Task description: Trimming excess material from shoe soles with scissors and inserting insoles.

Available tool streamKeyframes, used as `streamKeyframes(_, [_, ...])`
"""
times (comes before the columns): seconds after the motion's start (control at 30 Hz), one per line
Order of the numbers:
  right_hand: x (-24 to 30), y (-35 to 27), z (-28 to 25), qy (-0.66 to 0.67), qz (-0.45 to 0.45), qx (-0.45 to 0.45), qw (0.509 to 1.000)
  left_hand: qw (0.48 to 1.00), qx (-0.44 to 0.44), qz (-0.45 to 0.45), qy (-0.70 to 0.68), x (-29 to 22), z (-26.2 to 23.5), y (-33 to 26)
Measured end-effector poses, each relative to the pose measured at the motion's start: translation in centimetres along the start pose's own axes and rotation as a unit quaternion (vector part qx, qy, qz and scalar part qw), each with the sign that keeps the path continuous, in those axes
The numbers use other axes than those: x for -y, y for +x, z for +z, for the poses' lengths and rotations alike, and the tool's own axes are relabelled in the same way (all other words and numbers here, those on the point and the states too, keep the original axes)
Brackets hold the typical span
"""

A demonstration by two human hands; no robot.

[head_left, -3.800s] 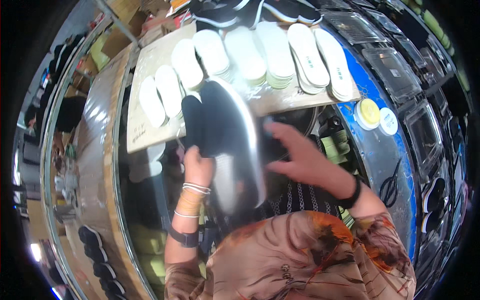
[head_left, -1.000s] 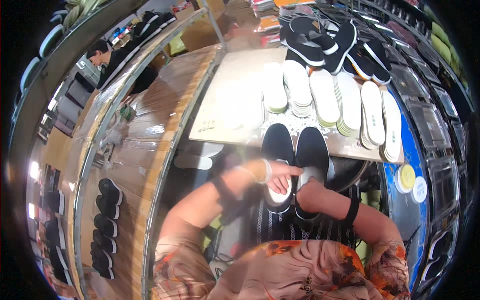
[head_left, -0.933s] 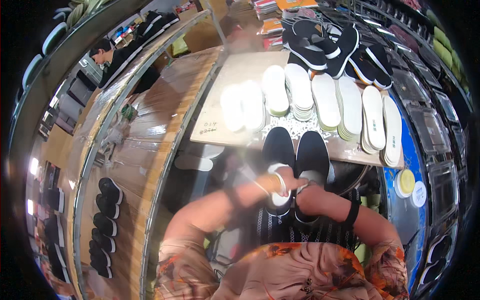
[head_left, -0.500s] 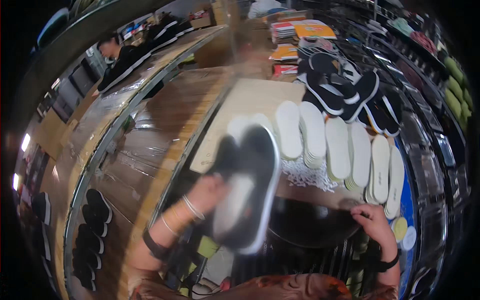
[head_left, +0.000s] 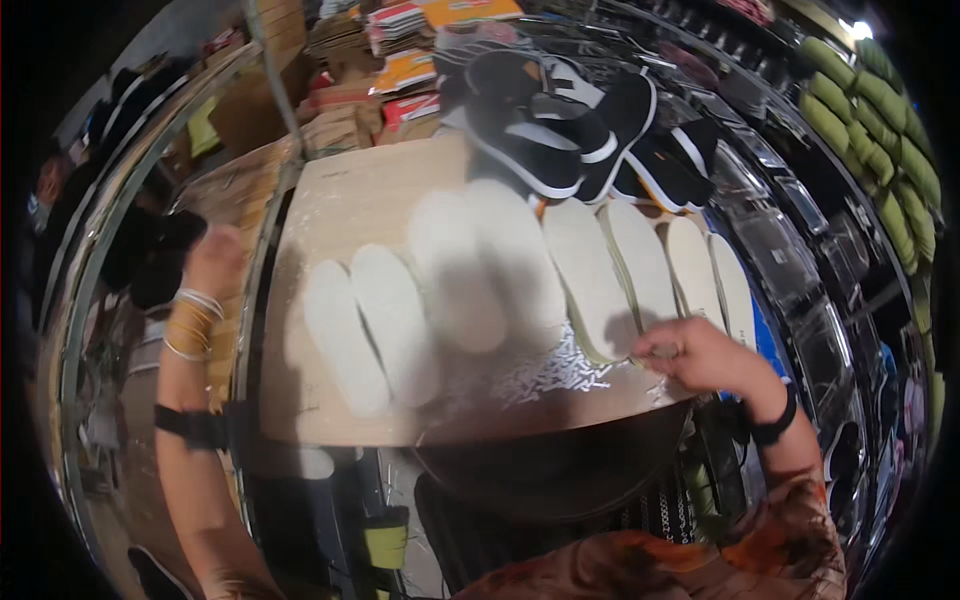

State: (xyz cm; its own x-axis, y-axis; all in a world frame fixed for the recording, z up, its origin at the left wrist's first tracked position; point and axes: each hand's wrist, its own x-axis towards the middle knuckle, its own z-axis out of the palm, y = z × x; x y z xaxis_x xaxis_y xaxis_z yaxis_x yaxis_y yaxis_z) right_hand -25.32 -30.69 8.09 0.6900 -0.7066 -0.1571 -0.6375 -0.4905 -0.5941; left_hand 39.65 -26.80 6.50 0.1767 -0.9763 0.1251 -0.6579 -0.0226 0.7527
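Pinching a white insole (head_left: 590, 275), right hand (head_left: 700, 355); left hand (head_left: 215, 262) aside.

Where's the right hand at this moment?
In the head view, the right hand is right of centre at the board's near edge, touching the nearest white insole stack.

Centre of frame: wooden board (head_left: 350, 200) carrying rows of white insoles (head_left: 470, 265), scattered white shavings (head_left: 545, 372) near its lower edge. Right hand (head_left: 695, 352) at centre right, fingers pinched on an insole's lower end. Left hand (head_left: 213, 262) raised at left edge, blurred, beside dark shoe (head_left: 150, 262). Black slippers (head_left: 570, 130) piled upper centre.
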Motion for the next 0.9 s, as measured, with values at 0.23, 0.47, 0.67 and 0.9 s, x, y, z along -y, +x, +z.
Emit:
streamKeyframes(0.23, [-5.3,10.1,-8.5,-0.027,0.033,-0.159,0.986,0.982,0.116,0.108,0.1,-20.3,22.1,6.4])
streamKeyframes(0.47, [-8.2,4.2,-6.1,-0.079,-0.128,-0.033,0.988,0.97,0.087,0.178,0.14,-31.2,35.2,18.9])
streamKeyframes(0.67, [-7.8,-4.7,-5.8,-0.067,-0.098,-0.024,0.993,0.983,0.036,0.036,0.177,-30.3,35.3,21.1])
streamKeyframes(0.9, [-7.0,-15.3,-1.6,-0.064,-0.036,-0.104,0.992,0.951,0.044,0.305,0.002,-34.6,22.2,3.8])
